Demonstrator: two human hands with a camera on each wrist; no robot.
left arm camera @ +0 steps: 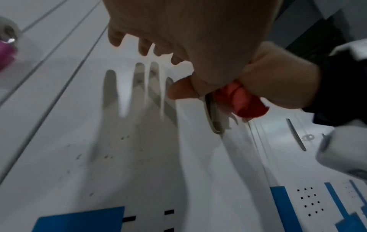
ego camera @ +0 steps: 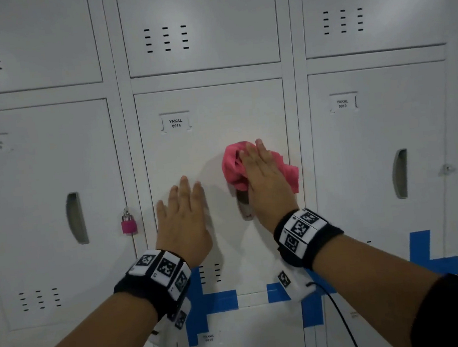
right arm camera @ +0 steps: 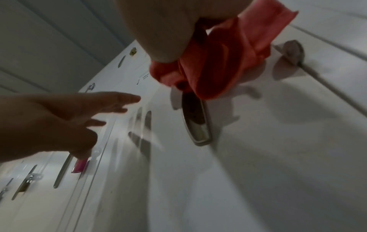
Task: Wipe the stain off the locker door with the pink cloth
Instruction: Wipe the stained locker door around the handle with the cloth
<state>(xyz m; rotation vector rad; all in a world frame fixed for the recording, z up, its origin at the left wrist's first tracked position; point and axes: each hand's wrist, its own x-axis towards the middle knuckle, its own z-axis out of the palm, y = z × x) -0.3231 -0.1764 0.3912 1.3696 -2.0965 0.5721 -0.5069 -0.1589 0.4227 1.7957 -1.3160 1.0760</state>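
Pink cloth (ego camera: 233,170) sits right of centre in the head view, bunched under my right hand (ego camera: 264,175), which lies flat over it with fingers straight and close together, pressing it against the locker door (ego camera: 211,147) tagged 0014. I judge this as the wiping step itself, mid-stroke. My left hand (ego camera: 183,219) is spread, fingers straight, at lower centre of the frame, at the door's face; whether it touches I cannot tell here. The cloth covers the top of the recessed handle (ego camera: 244,208). No stain shows on the bare metal in this view; if one remains it is hidden beneath the cloth. A pink padlock (ego camera: 128,224) hangs at the left edge of the door

From the left wrist view, the spread fingers (left arm camera: 115,37) at upper centre hover above their own shadow, so the tips look just off the panel. Faint dark specks dot the door in the lower left of the frame; these may be the dirt. The cloth shows reddish at centre right, beside the handle's slot

From the right wrist view, the cloth hangs in loose folds at upper centre, crumpled, soft and likely to shift under the palm. Next, I judge, the move calls for firm flat pressure and strokes across the panel, then lifting to check
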